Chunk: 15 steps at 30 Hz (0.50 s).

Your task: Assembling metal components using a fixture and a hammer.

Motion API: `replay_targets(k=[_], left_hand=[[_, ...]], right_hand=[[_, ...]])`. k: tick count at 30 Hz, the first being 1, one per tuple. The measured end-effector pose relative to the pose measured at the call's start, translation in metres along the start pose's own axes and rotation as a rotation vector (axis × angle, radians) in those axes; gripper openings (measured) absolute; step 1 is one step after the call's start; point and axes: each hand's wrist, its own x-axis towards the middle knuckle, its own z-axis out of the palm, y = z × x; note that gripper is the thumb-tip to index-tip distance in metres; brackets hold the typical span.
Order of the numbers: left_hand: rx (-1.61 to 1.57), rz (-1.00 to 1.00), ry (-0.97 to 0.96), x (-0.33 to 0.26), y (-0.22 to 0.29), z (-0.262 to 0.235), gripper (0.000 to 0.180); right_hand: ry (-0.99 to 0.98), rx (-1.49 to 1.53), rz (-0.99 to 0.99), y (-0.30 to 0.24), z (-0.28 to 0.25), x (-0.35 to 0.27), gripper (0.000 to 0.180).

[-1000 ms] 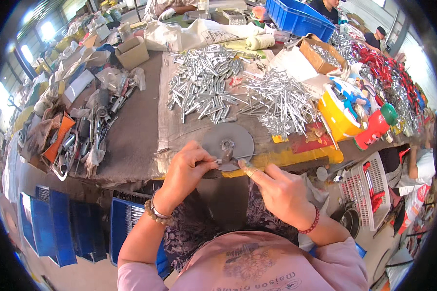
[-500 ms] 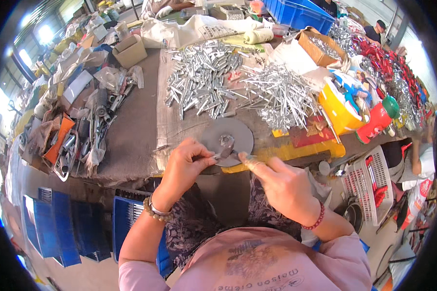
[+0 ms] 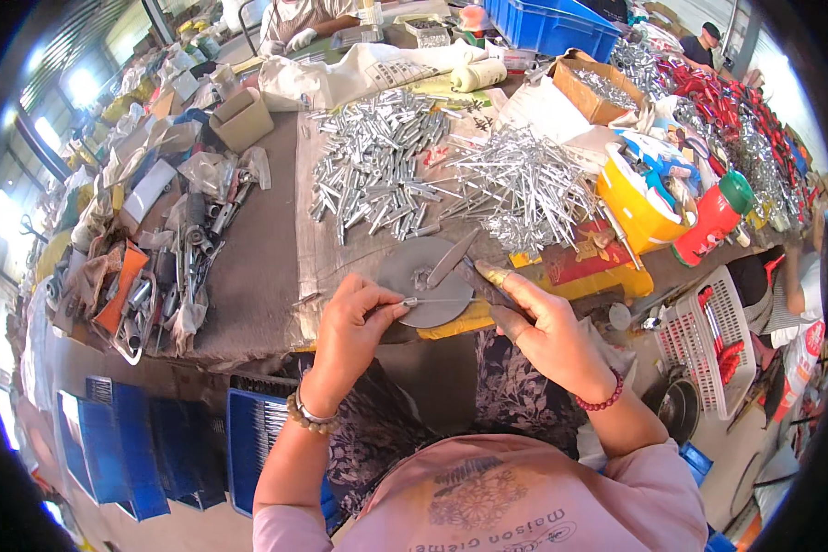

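My left hand [image 3: 357, 322] pinches a thin metal pin [image 3: 437, 301] by its near end, and the pin lies flat across a round grey metal disc [image 3: 420, 269] at the table's front edge. My right hand [image 3: 541, 324] grips a dark flat metal tool [image 3: 477, 273] whose tip rests over the disc next to the pin. A grey blade-like strip [image 3: 451, 258] lies slanted on the disc. Just beyond the disc are two heaps: short silver tubes [image 3: 377, 170] on the left and thin silver pins [image 3: 534, 189] on the right.
A yellow tub [image 3: 637, 204] and a red bottle with green cap [image 3: 719, 213] stand right of the heaps. Scrap metal parts [image 3: 170, 276] pile up at the left. Blue crates [image 3: 124, 442] sit under the table, a white basket [image 3: 708, 336] at right. Other people work at the far end.
Both hands have shifted slightly on the disc. The left now holds the thin pin flat across it, and the right hand's tool tip has come in beside the pin.
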Motion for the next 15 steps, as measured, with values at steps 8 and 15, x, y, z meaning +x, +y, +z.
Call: replay_targets(k=[8, 15], left_hand=[[0.023, -0.011, 0.176, 0.033, 0.002, 0.008, 0.013], [0.062, 0.021, 0.168, 0.054, -0.022, 0.025, 0.012]], right_hand=[[0.053, 0.215, 0.216, 0.007, -0.008, 0.003, 0.052], [0.037, 0.029, -0.033, -0.022, -0.008, 0.019, 0.061]])
